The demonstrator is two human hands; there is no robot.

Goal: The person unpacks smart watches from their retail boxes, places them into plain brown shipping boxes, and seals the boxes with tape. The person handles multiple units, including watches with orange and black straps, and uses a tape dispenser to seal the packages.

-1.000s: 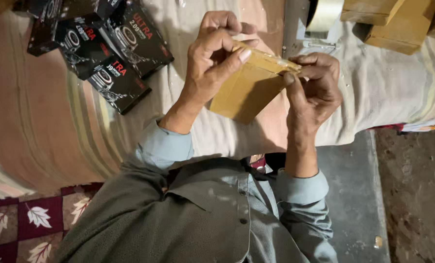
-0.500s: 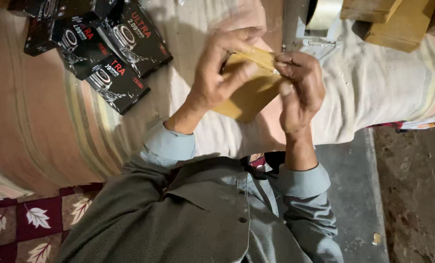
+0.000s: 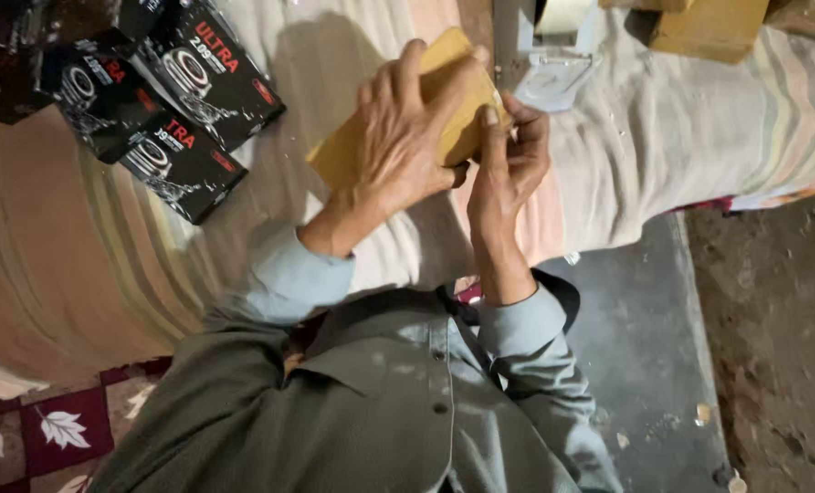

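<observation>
A small tan cardboard box (image 3: 348,151) is held up in front of my chest, over a striped cloth. My left hand (image 3: 403,128) wraps over its top face, fingers curled around the far edge. My right hand (image 3: 508,155) grips the box's right end, thumb and fingertips pressed against its edge. Most of the box is hidden under my left hand.
Several black product boxes (image 3: 165,100) with red and white print lie on the striped cloth (image 3: 78,274) at the upper left. A tape dispenser (image 3: 549,46) and more tan cardboard boxes (image 3: 709,27) sit at the top right. Bare dirt floor (image 3: 772,319) is on the right.
Both hands have turned the tan box and shifted it left and upward. My left hand now covers more of its face, and my right hand has closed in on its end.
</observation>
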